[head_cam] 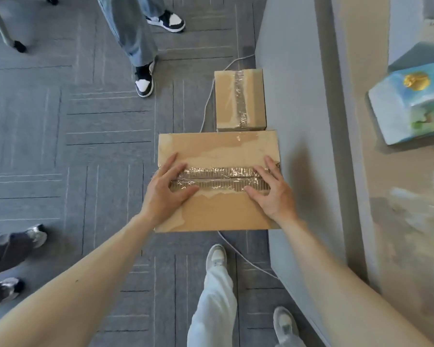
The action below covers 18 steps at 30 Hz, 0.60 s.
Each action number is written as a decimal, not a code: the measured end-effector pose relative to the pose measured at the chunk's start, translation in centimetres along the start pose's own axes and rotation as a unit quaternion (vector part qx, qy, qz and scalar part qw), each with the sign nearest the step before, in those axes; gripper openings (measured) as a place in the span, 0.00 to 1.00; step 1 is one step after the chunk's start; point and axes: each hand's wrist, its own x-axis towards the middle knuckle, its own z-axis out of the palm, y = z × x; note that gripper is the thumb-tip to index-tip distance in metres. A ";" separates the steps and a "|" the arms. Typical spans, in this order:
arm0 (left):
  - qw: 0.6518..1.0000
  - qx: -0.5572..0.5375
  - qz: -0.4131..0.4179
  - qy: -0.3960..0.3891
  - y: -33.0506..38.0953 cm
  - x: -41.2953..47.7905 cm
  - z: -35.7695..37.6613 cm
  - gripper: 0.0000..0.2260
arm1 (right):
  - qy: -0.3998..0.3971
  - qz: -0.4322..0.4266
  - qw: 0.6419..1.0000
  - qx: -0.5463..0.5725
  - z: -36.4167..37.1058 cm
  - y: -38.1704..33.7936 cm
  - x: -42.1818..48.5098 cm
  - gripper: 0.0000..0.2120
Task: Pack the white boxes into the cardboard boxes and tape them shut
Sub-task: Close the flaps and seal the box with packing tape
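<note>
Both look taped: small brown cardboard box (239,98) upper centre; large brown cardboard box (218,211) mid-frame, left hand (166,191) and right hand (271,194), fingers splayed, smoothing its clear tape (221,177).

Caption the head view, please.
Left hand and right hand press the taped seam of a large cardboard box; a smaller taped box sits beyond.

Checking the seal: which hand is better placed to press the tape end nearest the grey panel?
Right. The right hand rests on that end of the shiny clear tape strip on the large brown cardboard box; the left hand covers the opposite end.
</note>
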 end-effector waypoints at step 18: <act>0.999 0.039 0.014 -0.010 -5.4 6.9 8.0 0.30 | 0.025 0.011 0.999 -0.034 4.1 8.1 6.1 0.27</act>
